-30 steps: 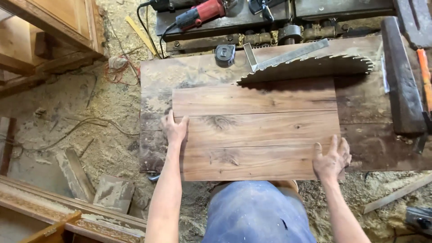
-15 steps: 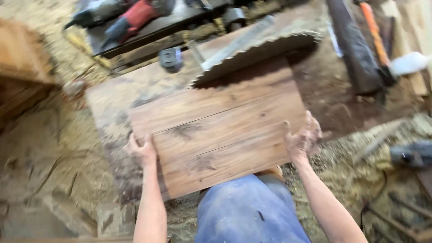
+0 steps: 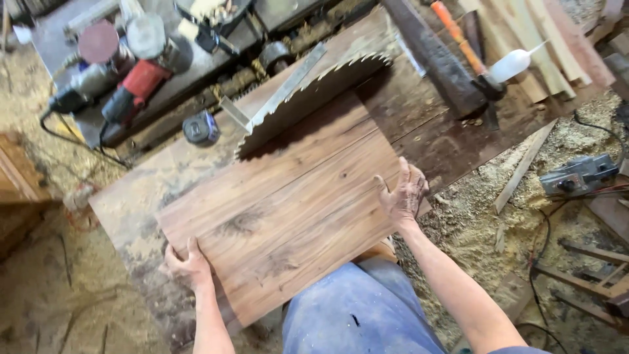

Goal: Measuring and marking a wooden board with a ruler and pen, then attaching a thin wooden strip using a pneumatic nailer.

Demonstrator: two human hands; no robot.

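Note:
A wide brown wooden board [image 3: 288, 203] with dark grain lies flat on the saw table [image 3: 131, 216]. My left hand [image 3: 187, 265] grips the board's near left corner. My right hand [image 3: 403, 193] presses on its right edge, fingers spread over the wood. The board's far edge sits against the large toothed circular saw blade [image 3: 314, 92], which stands up from the table. My blue trousers [image 3: 354, 311] show below the board.
A metal square [image 3: 282, 85] lies beside the blade, a tape measure [image 3: 200, 128] to its left. Red and grey power tools [image 3: 124, 85] lie at the back left. A hammer with an orange handle [image 3: 458, 36], a white squeeze bottle [image 3: 514, 62] and wood strips sit at the right. Sawdust covers the floor.
The view has swung and tilted to the right. Both hands stay on the board, which looks a little nearer the blade.

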